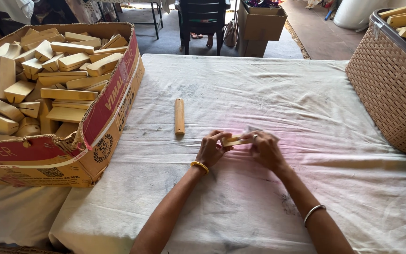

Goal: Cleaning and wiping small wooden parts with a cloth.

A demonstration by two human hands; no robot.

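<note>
My left hand (211, 149) and my right hand (265, 150) both grip a small pale wooden block (235, 139) just above the white cloth-covered table (269, 89). The left hand pinches its left end, and the right hand covers its right end, with something thin and greyish under the fingers that I cannot make out. A wooden stick (179, 116) lies on the cloth a little to the left and beyond my hands, untouched.
A torn cardboard box (95, 141) heaped with several pale wooden blocks stands at the left. A brown woven basket (391, 89) holding more wooden pieces stands at the right. Beyond the table are a dark chair (202, 19) and another cardboard box (259, 26).
</note>
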